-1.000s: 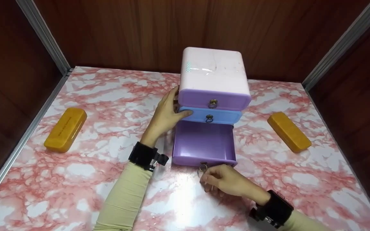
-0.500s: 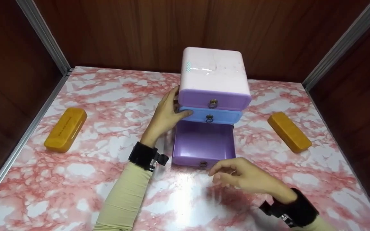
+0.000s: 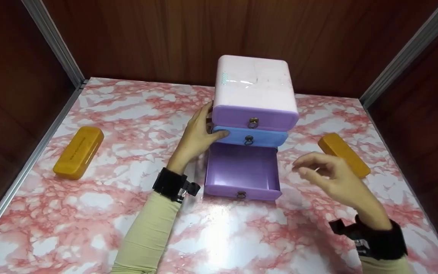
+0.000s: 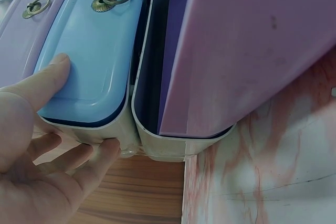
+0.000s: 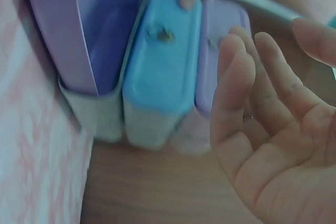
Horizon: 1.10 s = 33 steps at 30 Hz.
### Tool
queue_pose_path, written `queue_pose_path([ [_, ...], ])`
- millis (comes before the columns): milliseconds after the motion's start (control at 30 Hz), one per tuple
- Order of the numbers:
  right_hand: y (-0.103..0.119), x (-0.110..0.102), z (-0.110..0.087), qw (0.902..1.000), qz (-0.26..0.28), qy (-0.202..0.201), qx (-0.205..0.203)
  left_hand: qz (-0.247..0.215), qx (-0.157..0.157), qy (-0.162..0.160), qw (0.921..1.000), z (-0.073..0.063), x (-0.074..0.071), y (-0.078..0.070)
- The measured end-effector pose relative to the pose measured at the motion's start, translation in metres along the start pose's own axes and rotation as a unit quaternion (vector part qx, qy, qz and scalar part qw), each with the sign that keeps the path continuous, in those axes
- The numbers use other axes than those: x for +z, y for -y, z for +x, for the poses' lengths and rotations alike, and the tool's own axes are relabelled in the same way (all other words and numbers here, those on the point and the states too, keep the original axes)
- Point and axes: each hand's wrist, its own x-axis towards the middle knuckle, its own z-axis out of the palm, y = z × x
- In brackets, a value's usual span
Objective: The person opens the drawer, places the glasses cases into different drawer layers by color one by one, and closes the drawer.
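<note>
A small three-drawer unit (image 3: pixel 255 82) with a pale pink top stands on the table. Its bottom purple drawer (image 3: pixel 242 171) is pulled out, with a bare interior showing. The blue middle drawer (image 3: pixel 257 137) and the purple top drawer (image 3: pixel 234 116) are pushed in, each with a brass ring handle. My left hand (image 3: pixel 195 139) grips the unit's left edge; in the left wrist view the thumb (image 4: pixel 52 80) presses the blue front and the fingers lie along the side. My right hand (image 3: pixel 331 177), loosely bent and holding nothing, hovers right of the open drawer, near an amber case (image 3: pixel 333 144).
A second amber case (image 3: pixel 78 152), with lettering on its lid, lies at the left of the table. The red-and-white marbled tabletop (image 3: pixel 127 228) is bordered by dark wood panels (image 3: pixel 146 38) behind and at both sides.
My right hand has let go of the bottom drawer's ring and moved right and away from me, toward the right case. The ring has dropped against the drawer front. My left hand stays put.
</note>
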Motion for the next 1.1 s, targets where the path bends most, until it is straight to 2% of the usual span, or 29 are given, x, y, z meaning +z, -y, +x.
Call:
queue_pose_path([
  [100,-0.006,-0.010,0.000,0.9980,-0.021,-0.057,0.019,-0.010,0.000,0.000,0.9999,0.000,0.000,0.000],
  [267,-0.022,-0.023,0.000,0.9858,-0.083,-0.135,0.056,-0.027,0.000,-0.001,0.9996,0.000,0.001,0.001],
  [500,-0.049,-0.036,-0.001,0.9731,-0.129,-0.181,0.059,-0.030,0.001,0.001,0.9995,0.000,0.001,0.000],
  [667,-0.063,-0.045,0.006,0.9593,-0.179,-0.210,0.059,-0.032,0.004,-0.004,0.9995,0.001,0.000,0.002],
  [867,-0.086,-0.059,0.007,0.9444,-0.229,-0.221,0.082,-0.027,0.005,0.003,0.9996,0.001,0.002,0.002],
  [1100,-0.113,-0.072,-0.003,0.9358,-0.262,-0.181,0.152,-0.026,0.003,0.003,0.9996,0.000,0.001,0.002],
])
